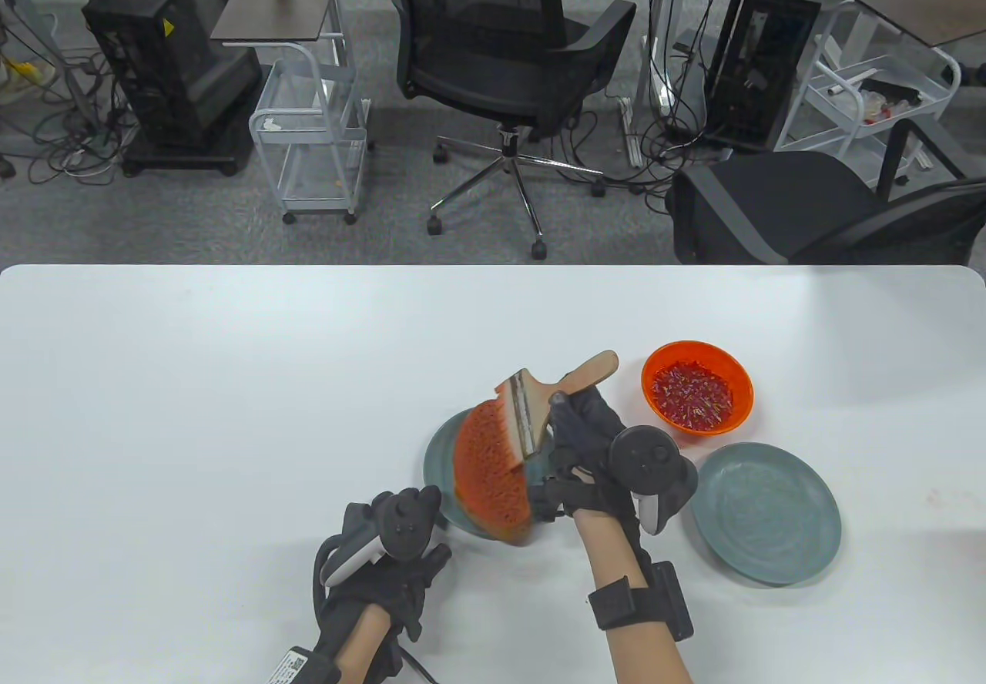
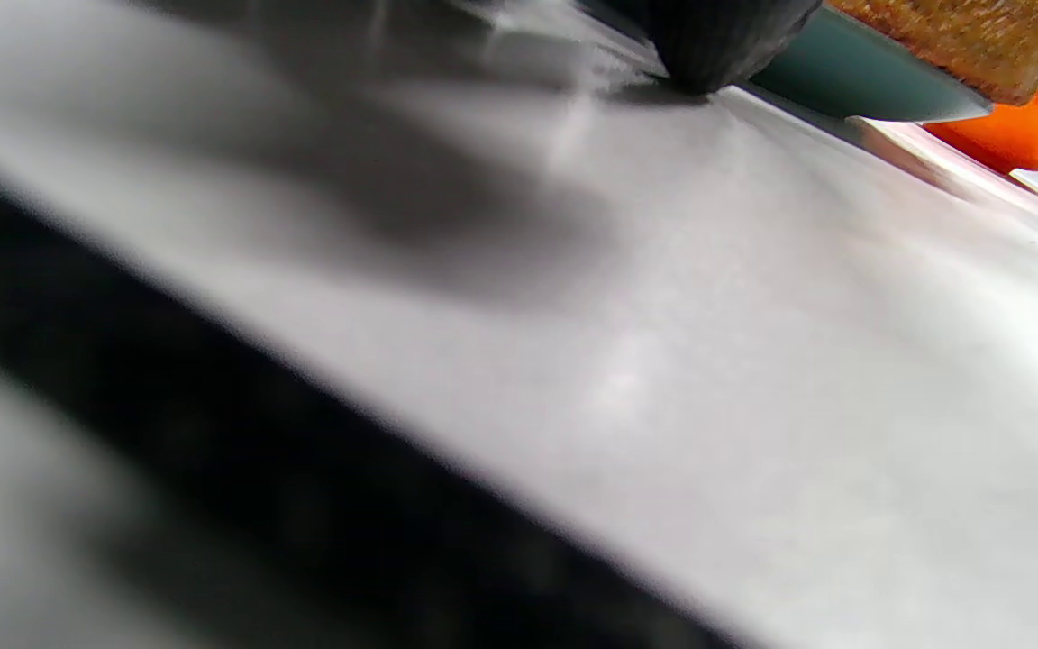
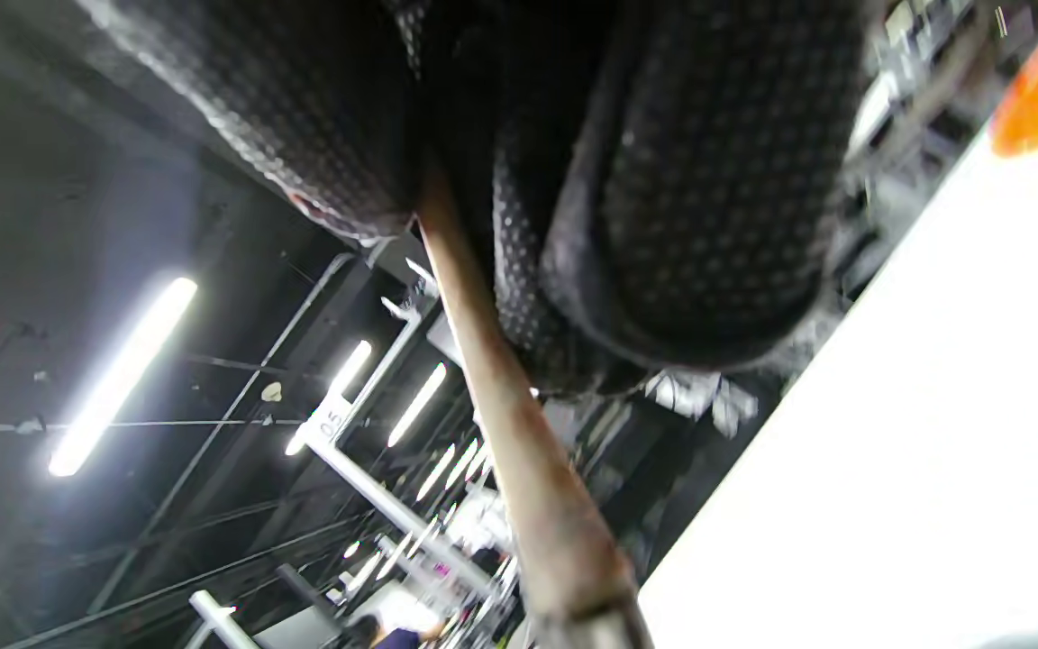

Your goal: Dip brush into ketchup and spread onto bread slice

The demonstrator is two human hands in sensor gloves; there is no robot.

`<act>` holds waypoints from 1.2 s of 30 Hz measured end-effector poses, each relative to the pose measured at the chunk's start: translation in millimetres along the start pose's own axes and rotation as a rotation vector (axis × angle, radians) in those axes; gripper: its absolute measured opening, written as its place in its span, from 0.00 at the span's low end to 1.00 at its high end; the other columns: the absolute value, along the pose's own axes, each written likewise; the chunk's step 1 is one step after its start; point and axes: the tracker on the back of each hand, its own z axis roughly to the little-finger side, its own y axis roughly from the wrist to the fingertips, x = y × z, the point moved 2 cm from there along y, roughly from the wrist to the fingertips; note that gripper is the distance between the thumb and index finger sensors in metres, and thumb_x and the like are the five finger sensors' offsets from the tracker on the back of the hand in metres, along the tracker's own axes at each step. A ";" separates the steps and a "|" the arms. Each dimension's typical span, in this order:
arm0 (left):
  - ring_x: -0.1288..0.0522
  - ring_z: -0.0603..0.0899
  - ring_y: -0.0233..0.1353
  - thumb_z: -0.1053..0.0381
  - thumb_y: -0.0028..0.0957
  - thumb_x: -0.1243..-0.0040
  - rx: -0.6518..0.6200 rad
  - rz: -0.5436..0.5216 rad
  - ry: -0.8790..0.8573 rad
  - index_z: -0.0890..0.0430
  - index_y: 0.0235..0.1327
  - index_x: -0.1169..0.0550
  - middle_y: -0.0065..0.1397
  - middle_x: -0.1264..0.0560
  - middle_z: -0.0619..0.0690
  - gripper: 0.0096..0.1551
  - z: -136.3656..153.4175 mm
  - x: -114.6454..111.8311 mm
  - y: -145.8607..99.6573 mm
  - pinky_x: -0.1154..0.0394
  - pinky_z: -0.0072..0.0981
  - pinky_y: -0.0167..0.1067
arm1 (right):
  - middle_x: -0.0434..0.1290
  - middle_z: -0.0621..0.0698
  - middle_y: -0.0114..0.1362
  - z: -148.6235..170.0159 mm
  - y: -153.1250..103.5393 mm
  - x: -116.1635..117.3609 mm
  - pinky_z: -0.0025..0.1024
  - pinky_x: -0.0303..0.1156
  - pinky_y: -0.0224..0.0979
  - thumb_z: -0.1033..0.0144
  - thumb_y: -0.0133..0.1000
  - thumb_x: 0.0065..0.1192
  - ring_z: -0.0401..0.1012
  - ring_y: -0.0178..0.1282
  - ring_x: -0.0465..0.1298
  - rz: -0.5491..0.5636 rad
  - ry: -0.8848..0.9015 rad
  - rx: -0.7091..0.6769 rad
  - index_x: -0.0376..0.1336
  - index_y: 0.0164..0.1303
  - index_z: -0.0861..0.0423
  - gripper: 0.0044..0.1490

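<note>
A bread slice (image 1: 493, 476), its top coated red-orange, lies on a teal plate (image 1: 437, 462) and overhangs the near rim. My right hand (image 1: 566, 422) grips the wooden handle of a flat brush (image 1: 526, 414); the bristles rest on the slice's far right part. The handle (image 3: 501, 397) runs between my gloved fingers (image 3: 708, 180) in the right wrist view. The orange bowl (image 1: 653, 376) of ketchup stands just right of the brush. My left hand (image 1: 416, 553) rests on the table at the plate's near left; a fingertip (image 2: 717, 45) touches the table beside the plate rim (image 2: 852, 81).
A second teal plate (image 1: 766, 514) lies right of my right hand, below the bowl. The white table (image 1: 231, 407) stretches to the left and far side. Office chairs and carts stand beyond the far edge.
</note>
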 end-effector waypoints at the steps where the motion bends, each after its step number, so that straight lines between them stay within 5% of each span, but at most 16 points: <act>1: 0.68 0.70 0.82 0.40 0.69 0.57 0.000 0.000 0.000 0.47 0.79 0.66 0.86 0.63 0.56 0.43 0.0 0.0 0.0 0.64 0.66 0.70 | 0.78 0.70 0.56 1.8 -2.0 6.9 0.36 0.88 0.39 0.66 0.58 0.71 0.54 0.43 0.88 -0.035 0.037 0.029 0.68 0.64 0.70 0.31; 5: 0.69 0.70 0.82 0.40 0.69 0.57 -0.001 0.000 0.000 0.47 0.79 0.66 0.86 0.64 0.56 0.43 -0.1 0.0 0.0 0.64 0.66 0.70 | 0.79 0.71 0.55 1.5 -3.8 17.1 0.38 0.88 0.39 0.68 0.57 0.72 0.55 0.42 0.88 -0.080 -0.028 0.014 0.69 0.64 0.72 0.30; 12: 0.68 0.70 0.82 0.40 0.69 0.57 -0.002 0.000 0.004 0.47 0.79 0.66 0.86 0.64 0.56 0.43 -0.5 -0.1 0.2 0.64 0.66 0.70 | 0.78 0.70 0.56 3.6 8.3 -22.6 0.37 0.88 0.40 0.67 0.57 0.71 0.55 0.43 0.88 0.079 -0.126 -0.010 0.69 0.64 0.70 0.30; 19: 0.69 0.70 0.82 0.40 0.69 0.57 0.000 0.005 0.002 0.47 0.79 0.66 0.86 0.64 0.56 0.43 -0.8 -0.2 0.4 0.64 0.66 0.70 | 0.78 0.71 0.56 12.7 -2.3 8.2 0.39 0.87 0.40 0.68 0.57 0.72 0.56 0.44 0.87 -0.061 0.073 0.099 0.69 0.64 0.71 0.30; 27: 0.69 0.70 0.82 0.40 0.69 0.57 -0.002 0.007 -0.001 0.47 0.79 0.66 0.86 0.64 0.56 0.43 -0.1 -0.2 0.5 0.64 0.66 0.70 | 0.79 0.71 0.54 3.7 3.9 -33.8 0.37 0.88 0.38 0.68 0.56 0.72 0.55 0.42 0.88 0.172 -0.167 0.003 0.69 0.62 0.72 0.30; 34: 0.69 0.70 0.82 0.40 0.69 0.57 -0.003 0.005 -0.003 0.47 0.79 0.66 0.86 0.64 0.56 0.43 0.0 -0.3 0.4 0.64 0.66 0.70 | 0.79 0.71 0.55 -0.4 -5.3 18.9 0.38 0.88 0.40 0.68 0.57 0.73 0.56 0.43 0.88 -0.099 0.010 0.045 0.70 0.63 0.72 0.30; 36: 0.69 0.70 0.82 0.40 0.69 0.57 -0.004 0.004 -0.001 0.47 0.79 0.66 0.86 0.64 0.56 0.43 0.2 -0.2 0.3 0.64 0.66 0.70 | 0.79 0.71 0.54 -3.2 -5.1 12.8 0.37 0.88 0.39 0.68 0.56 0.73 0.55 0.42 0.89 -0.038 -0.077 0.005 0.70 0.62 0.72 0.30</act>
